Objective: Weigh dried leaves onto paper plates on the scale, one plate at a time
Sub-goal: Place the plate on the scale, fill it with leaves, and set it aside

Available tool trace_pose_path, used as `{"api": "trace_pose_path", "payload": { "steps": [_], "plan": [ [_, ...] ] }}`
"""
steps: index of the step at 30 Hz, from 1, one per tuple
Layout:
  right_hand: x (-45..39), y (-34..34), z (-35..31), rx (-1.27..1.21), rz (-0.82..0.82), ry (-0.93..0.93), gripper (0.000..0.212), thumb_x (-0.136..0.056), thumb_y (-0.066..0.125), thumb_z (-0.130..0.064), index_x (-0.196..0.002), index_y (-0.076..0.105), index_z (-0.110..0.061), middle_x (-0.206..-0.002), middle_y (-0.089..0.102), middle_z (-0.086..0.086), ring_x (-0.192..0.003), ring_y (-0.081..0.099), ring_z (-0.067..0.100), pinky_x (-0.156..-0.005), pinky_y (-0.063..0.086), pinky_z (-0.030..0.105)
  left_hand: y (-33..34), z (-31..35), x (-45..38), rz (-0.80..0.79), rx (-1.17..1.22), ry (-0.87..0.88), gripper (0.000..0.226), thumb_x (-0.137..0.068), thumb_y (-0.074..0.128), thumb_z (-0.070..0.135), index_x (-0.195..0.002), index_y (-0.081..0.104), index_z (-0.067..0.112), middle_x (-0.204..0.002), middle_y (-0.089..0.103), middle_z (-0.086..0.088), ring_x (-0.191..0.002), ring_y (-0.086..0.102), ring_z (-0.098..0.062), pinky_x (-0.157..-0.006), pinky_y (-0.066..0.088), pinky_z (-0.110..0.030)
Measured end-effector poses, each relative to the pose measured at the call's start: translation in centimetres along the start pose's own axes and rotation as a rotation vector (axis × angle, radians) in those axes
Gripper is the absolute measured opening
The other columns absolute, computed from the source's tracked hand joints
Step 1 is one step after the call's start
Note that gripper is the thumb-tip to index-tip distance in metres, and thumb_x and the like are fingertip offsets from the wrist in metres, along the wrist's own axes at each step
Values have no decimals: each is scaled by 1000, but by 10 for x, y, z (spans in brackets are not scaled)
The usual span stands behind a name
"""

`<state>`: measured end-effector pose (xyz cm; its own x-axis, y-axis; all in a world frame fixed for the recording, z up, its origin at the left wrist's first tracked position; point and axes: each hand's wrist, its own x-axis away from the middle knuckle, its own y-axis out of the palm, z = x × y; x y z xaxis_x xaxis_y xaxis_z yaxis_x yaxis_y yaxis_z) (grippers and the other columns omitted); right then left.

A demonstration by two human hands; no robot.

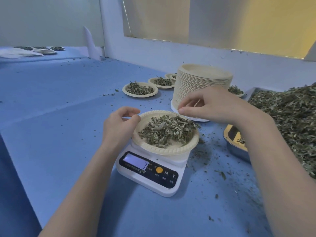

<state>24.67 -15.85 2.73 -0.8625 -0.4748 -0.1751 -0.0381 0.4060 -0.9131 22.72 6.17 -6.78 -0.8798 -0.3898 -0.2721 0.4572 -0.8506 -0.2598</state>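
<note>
Head view: paper plate [153, 148] w/ dried leaves [166, 130] sits on scale [150, 170], mid-table. Judgement: plate light, thin, flexes under load; leaves loose, brittle, spill easy, so lift by opposite rim edges, keep level. Left hand [119, 124] fingers curled, pinching left rim. Right hand [210, 106] at far-right rim, fingers curled; can't tell if it grips plate or stack behind. Counts: 1 plate on scale, 1 tall stack of empty plates [201, 82], 4 filled plates [140, 89] near it, more far left (blurred). 1 bulk leaf pile [290, 117], 1 metal bowl [236, 147]. Blue table [59, 117] strewn w/ crumbs.
</note>
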Motion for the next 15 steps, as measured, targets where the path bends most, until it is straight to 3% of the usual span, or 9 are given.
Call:
{"api": "trace_pose_path", "payload": {
  "steps": [3,6,9,12,15],
  "plan": [
    [0,0,-1,12,-30,7,12,-83,65,-47,-90,71,-40,-88,67,-18,-81,57,-9,-64,39,8,1,0,-1,-5,-11,-10,19,-82,61,18,-80,66,36,-83,63,16,-73,56,5,-61,39,-15],
    [2,-3,1,-43,-45,40,17,-83,64,-49,-94,70,-38,-90,67,-17,-73,63,-3,-63,50,13,0,-1,-1,-8,-35,-36,13,-83,61,23,-84,66,34,-81,61,17,-69,55,6,-58,37,-15],
    [6,-4,3,-17,-126,131,29,-85,58,-55,-105,64,-36,-96,67,-13,-62,66,1,-56,50,12,0,-2,-1,-15,-95,-75,4,-83,61,33,-85,64,31,-77,60,13,-69,55,-4,-56,37,-23],
    [11,-1,1,39,-203,156,33,-81,57,-61,-108,61,-41,-101,64,-15,-74,67,3,-66,50,18,0,-2,-1,-50,-162,-108,9,-82,63,36,-78,63,29,-69,58,6,-63,51,-7,-52,35,-26],
    [12,12,-6,19,-199,122,31,-78,64,-58,-103,63,-38,-98,60,-18,-86,58,-1,-68,43,15,-1,3,-4,-96,-183,-113,10,-85,62,29,-76,64,26,-72,61,3,-63,53,-13,-53,38,-24]
  ]
}}
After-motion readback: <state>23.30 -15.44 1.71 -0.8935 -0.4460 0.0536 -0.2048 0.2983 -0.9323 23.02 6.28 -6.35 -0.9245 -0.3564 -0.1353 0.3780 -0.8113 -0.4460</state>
